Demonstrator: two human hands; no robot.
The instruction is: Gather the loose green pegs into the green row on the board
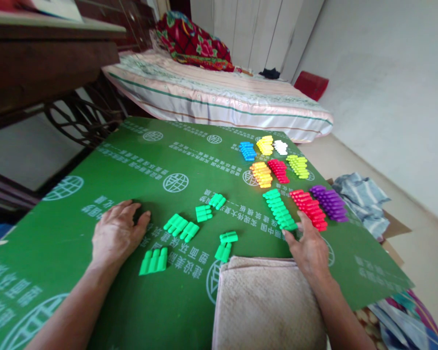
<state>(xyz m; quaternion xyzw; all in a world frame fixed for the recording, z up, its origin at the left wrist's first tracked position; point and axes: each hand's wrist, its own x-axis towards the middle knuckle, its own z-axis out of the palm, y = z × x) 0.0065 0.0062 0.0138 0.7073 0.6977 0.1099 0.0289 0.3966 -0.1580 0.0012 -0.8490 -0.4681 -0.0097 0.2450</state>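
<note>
Pegs of bright green plastic lie in small loose bundles across the middle of a large green board printed with white characters, some near the left hand and others just beyond a beige terry towel that covers the board's near edge. The left hand rests flat, palm down, with its fingers loosely spread; it grips nothing, and the nearest bundle lies just beside its thumb. The right hand is stretched open on the board, its thumb tip touching the near end of a long packed row of green pegs and its fingers at the near end of a matching row of red pegs; it clasps nothing. A row of purple pegs lies beside the red one. Farther off on the board sit shorter groups: orange, red, lime, blue, yellow and white. Beyond the board stands a bed with a striped sheet, and a crumpled blue-grey cloth lies on the floor to the right.
</note>
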